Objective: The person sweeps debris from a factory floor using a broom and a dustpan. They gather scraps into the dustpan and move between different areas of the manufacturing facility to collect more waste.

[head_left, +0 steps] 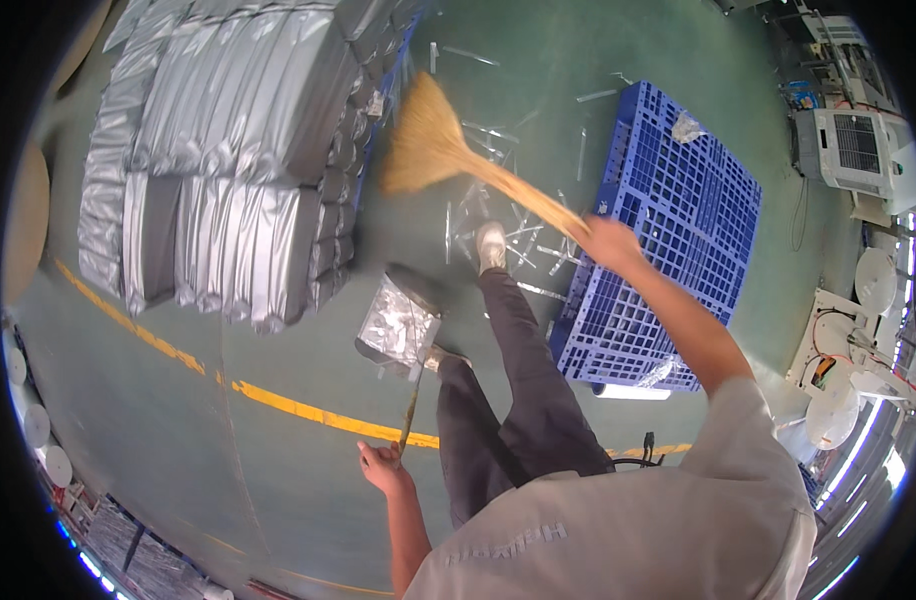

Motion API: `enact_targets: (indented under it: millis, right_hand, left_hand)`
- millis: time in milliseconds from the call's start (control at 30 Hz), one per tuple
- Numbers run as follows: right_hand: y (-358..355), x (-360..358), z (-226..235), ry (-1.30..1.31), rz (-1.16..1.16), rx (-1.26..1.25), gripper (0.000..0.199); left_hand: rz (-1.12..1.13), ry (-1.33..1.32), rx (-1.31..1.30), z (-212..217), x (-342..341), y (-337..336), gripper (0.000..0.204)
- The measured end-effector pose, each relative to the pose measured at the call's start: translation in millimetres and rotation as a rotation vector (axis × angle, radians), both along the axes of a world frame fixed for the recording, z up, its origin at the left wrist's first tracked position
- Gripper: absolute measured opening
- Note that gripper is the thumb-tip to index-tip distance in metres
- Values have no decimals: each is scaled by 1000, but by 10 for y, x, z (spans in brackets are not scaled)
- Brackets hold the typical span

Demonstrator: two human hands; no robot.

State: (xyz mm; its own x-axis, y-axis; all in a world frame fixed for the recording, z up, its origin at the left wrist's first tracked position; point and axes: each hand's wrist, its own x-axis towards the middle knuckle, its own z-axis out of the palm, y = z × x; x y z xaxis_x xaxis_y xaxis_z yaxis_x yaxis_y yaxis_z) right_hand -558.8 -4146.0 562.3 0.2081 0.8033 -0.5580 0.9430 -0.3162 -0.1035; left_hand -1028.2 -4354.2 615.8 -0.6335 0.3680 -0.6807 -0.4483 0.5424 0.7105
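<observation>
My right hand (610, 244) is closed round the handle of a straw broom (430, 140). The broom head is raised toward the stacked silver packages and looks smeared by motion. Low on the left, my left hand (382, 465) grips the thin handle of a long-handled dustpan (399, 320). That dustpan sits on the floor by my left foot, with shiny silvery scraps in its pan. Several clear and silver strips (523, 240) lie scattered on the green floor around my right foot, between the dustpan and the blue pallet.
A tall stack of silver wrapped packages (228, 220) stands at the left. At the right lies a blue plastic pallet (678, 220) with crumpled film on it. A yellow line (308, 410) crosses the floor. Machinery (848, 150) lines the far right.
</observation>
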Motion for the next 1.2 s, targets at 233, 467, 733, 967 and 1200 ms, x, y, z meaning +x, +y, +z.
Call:
enact_targets:
  millis: [233, 467, 733, 967, 1200]
  right_hand:
    - [1735, 1430, -321, -158, 187, -314, 48]
    - [1337, 2992, -55, 128, -139, -318, 66]
    - [2333, 2055, -360, 64, -40, -323, 56]
    - [2005, 3081, -566, -13, -11, -486, 58]
    - [1050, 3239, 462, 252, -485, -399, 71]
  left_hand:
    - [-26, 34, -158, 75, 1319, 126, 37]
    - [7, -24, -133, 123, 1864, 845, 39]
    - [-1, -66, -123, 42, 2434, 1425, 41]
    - [-74, -106, -142, 77, 2433, 1615, 37]
    - [-60, -77, -88, 97, 2632, 1610, 38]
